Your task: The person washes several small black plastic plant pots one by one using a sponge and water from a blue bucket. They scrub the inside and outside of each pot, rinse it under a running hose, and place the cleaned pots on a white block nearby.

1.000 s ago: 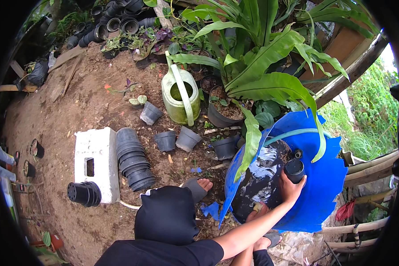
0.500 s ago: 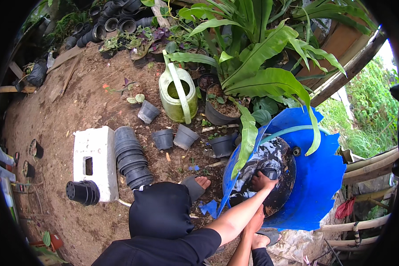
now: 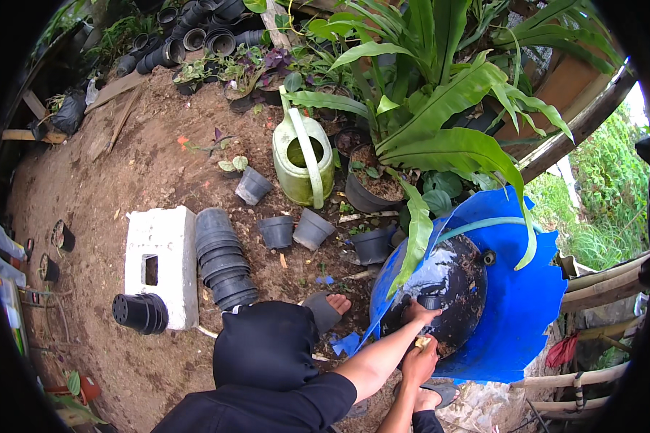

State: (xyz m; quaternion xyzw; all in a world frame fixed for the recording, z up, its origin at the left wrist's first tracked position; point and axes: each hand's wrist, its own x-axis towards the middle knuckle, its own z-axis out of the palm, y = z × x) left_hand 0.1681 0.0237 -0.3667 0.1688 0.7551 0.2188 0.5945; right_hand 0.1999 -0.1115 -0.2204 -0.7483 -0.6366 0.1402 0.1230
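Inside the broken-edged blue plastic barrel [image 3: 534,317] is dark water [image 3: 455,278] with bits floating on it. My left hand [image 3: 417,313] reaches in over the near left side and grips a small black plant pot [image 3: 431,301] at the water's surface. My right hand [image 3: 420,363] is just below it, at the barrel's near side, closed around a small yellowish piece that looks like a sponge [image 3: 423,342]. The fingertips of my left hand are partly hidden behind the pot.
A stack of black pots [image 3: 224,256] lies beside a white block [image 3: 162,267] with more black pots [image 3: 141,313] against it. A pale green watering can [image 3: 302,162] and loose grey pots [image 3: 313,229] stand beyond. Long fern leaves [image 3: 477,148] and a hose [image 3: 484,225] overhang the barrel.
My left hand has drawn the pot slightly nearer to me. My right hand has come out from behind the left forearm, showing the yellowish piece. The water looks calmer, and the view has shifted slightly.
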